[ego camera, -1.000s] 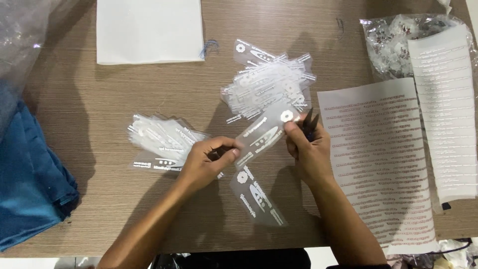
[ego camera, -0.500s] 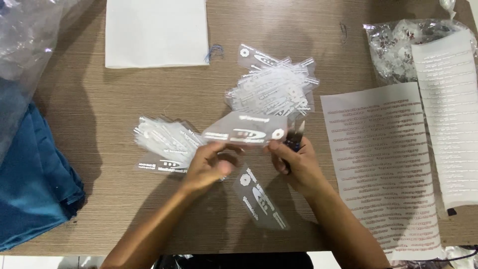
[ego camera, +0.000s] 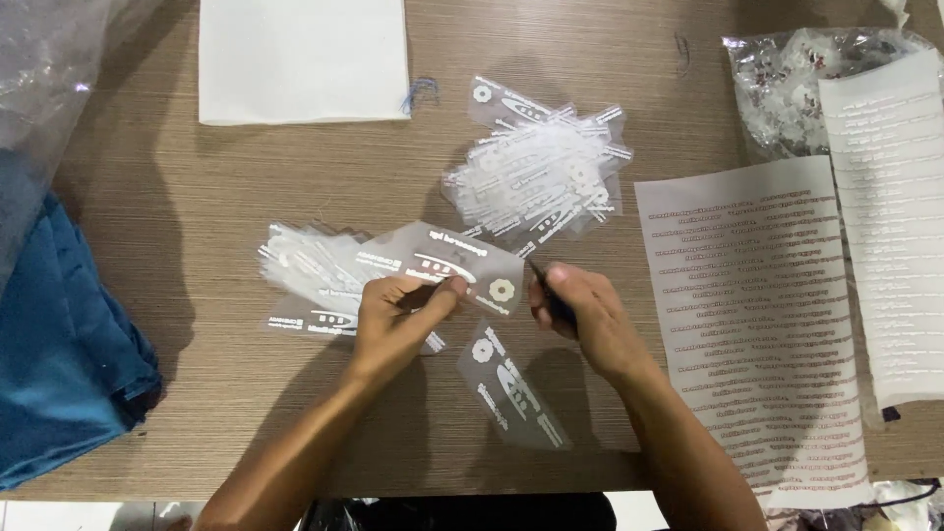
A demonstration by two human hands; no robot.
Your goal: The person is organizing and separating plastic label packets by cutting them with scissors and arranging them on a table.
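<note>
Compared with a second ago, the clear printed sleeve (ego camera: pixel 447 264) no longer tilts up toward the right hand; it now lies nearly level above the bench (ego camera: pixel 197 197), swung round to the left. The left hand (ego camera: pixel 398 320) has closed its fingers (ego camera: pixel 438 295) on the sleeve's lower edge and carries it, while the right hand (ego camera: pixel 580 315) has drawn back a little from the sleeve's right end and curls around a small dark tool (ego camera: pixel 551 295); whether its fingertips touch the sleeve I cannot tell. By my reading the piece has passed from a two-handed hold to the left hand alone, so the handling of this one sleeve looks near its end. One sleeve is in hand. One more single sleeve (ego camera: pixel 511 388) lies flat on the bench just below and between the two wrists. Two heaps of the same sleeves are present: a smaller one (ego camera: pixel 305 270) just left of the left hand, partly under the held piece, and a larger fanned one (ego camera: pixel 541 177) above the right hand; the pieces overlap too much to count. Two long white printed sheets (ego camera: pixel 757 324) lie side by side at the right. One crumpled clear bag of small white parts (ego camera: pixel 787 88) sits at the top right, one white cloth (ego camera: pixel 305 59) at the top, and one blue cloth bundle (ego camera: pixel 59 344) at the left edge.
</note>
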